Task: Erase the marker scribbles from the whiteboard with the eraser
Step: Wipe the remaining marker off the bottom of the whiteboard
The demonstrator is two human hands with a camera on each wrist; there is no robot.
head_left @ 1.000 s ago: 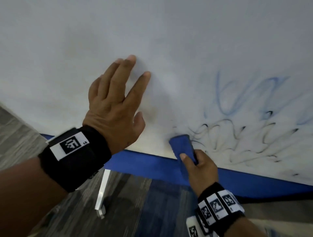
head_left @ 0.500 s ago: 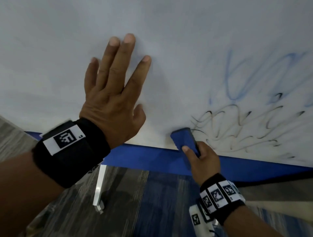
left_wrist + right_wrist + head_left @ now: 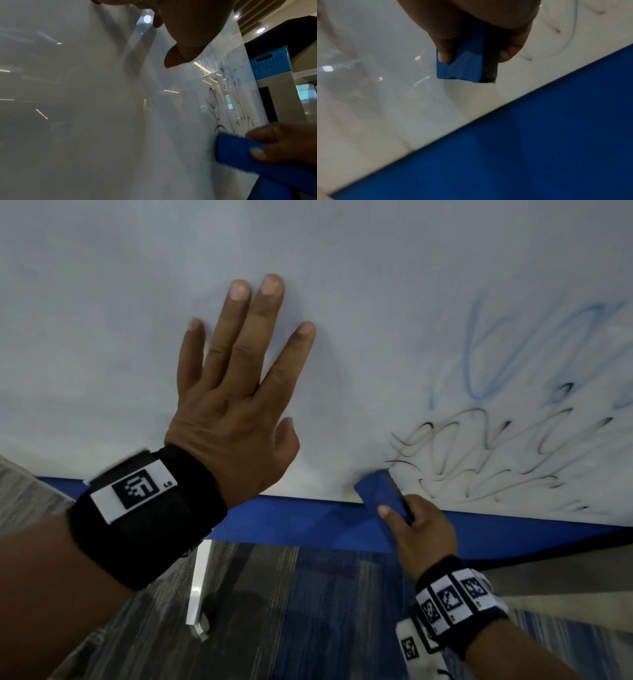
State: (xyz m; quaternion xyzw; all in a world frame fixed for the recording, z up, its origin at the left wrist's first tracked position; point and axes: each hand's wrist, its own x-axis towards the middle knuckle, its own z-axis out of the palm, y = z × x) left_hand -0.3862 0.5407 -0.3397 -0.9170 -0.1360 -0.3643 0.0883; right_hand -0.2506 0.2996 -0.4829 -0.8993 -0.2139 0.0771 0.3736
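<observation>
The whiteboard (image 3: 342, 285) fills the upper head view. Black scribbles (image 3: 479, 460) and fainter blue scribbles (image 3: 513, 354) cover its lower right. My left hand (image 3: 239, 392) lies flat on the board with straight, spread fingers, left of the marks. My right hand (image 3: 418, 529) grips a blue eraser (image 3: 380, 491) at the board's lower edge, pressed against the surface just left of the black scribbles. The right wrist view shows the eraser (image 3: 467, 59) with its dark felt side toward the board, thumb and fingers around it. The left wrist view shows the eraser (image 3: 240, 152) beside the black scribbles (image 3: 221, 108).
A blue band (image 3: 308, 522) runs under the board's white surface. Below it lies grey and blue carpet (image 3: 274, 611) with a white stand leg (image 3: 198, 587). A blue perforated basket (image 3: 271, 63) sits on a pale cabinet past the board's right edge.
My left hand has flattened and slid up the board. The eraser in my right hand has stayed at the lower edge, shifting slightly right toward the black scribbles.
</observation>
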